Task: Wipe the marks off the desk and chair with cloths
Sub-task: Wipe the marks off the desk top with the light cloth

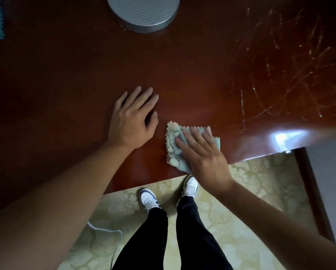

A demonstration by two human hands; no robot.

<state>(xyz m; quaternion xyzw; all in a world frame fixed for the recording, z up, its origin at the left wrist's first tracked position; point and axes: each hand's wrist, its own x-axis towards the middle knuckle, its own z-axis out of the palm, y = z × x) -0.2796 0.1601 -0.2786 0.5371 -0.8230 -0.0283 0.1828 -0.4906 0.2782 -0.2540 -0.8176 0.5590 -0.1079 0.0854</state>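
Red-brown glossy tabletop (pixel 65 78) | left hand (pixel 131 119) flat, fingers spread, resting bare on it | right hand (pixel 202 152) flat, straight fingers pressing pale green cloth (pixel 174 145) near front edge | scribbled marks (pixel 291 78) far right.

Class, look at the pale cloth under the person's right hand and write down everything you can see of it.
The cloth is a pale green-grey, soft-looking fabric with zigzag-cut edges. It lies crumpled and folded over itself in several layers, flat on the dark red-brown desk, near the desk's front edge. The right hand presses on it with straight fingers spread across its top, covering its right part. The left hand rests on the desk beside it, apart from it. The scribbled marks lie further right, untouched by the cloth.
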